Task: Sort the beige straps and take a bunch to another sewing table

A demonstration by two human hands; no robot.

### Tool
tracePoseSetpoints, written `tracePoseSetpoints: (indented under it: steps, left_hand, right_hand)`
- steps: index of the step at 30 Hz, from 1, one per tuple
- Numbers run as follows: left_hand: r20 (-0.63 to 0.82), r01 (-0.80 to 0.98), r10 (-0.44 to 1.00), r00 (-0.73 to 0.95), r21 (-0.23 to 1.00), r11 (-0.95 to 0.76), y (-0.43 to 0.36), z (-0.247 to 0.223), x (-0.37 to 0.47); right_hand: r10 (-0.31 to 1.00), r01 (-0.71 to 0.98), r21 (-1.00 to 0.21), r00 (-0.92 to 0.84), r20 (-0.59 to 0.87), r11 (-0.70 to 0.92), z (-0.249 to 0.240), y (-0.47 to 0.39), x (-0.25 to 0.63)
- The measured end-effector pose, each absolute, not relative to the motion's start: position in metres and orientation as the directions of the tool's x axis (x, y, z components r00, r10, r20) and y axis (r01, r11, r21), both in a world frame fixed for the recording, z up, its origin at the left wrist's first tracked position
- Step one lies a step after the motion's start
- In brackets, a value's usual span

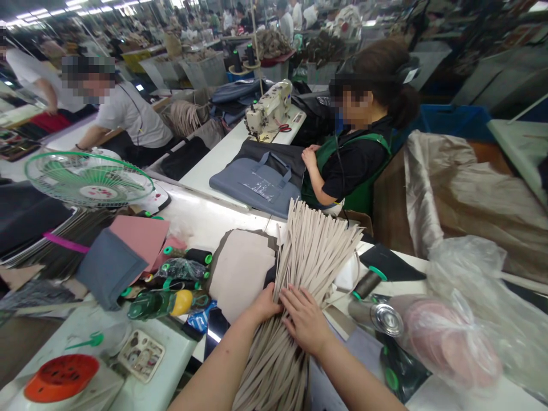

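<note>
A large bundle of beige fabric strips (314, 251) lies across the table and runs down towards me between my forearms. My left hand (266, 303) is closed at the bundle's left edge, its thumb along the strips and its other fingers mostly hidden. On top of the same bundle rests my right hand (306, 319), fingers stretched out and a little apart. Just left of the strips sits a stack of beige cut fabric pieces (240, 268).
On the right are a steel flask (377, 317), a thread cone (369, 282) and a plastic bag of pink pieces (451, 342). Bottles (165, 303), thread cones and a fan (92, 180) stand left. Ahead, a co-worker (355, 142) sits by a sewing machine (269, 108) with a grey-blue bag (259, 180).
</note>
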State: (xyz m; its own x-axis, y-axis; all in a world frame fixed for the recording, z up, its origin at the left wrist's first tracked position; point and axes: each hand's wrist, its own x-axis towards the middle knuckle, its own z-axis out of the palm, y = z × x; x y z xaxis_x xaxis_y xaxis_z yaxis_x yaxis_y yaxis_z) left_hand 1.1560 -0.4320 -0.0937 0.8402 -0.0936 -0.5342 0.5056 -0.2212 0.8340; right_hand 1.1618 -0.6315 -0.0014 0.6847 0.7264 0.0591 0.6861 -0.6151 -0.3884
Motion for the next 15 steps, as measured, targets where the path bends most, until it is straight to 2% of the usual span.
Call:
tracePoseSetpoints:
  steps: [6, 15]
  left_hand:
    - [-0.544, 0.528, -0.116, 0.831, 0.837, -0.144, -0.422, -0.108, 1.152]
    - [-0.540, 0.538, -0.152, 0.828, 0.841, -0.056, -0.419, -0.119, 1.151]
  right_hand:
    - [0.724, 0.671, -0.423, 0.688, 0.049, -0.609, -0.021, -0.643, 1.171]
    - [0.715, 0.660, -0.411, 0.698, 0.027, -0.629, -0.019, -0.636, 1.174]
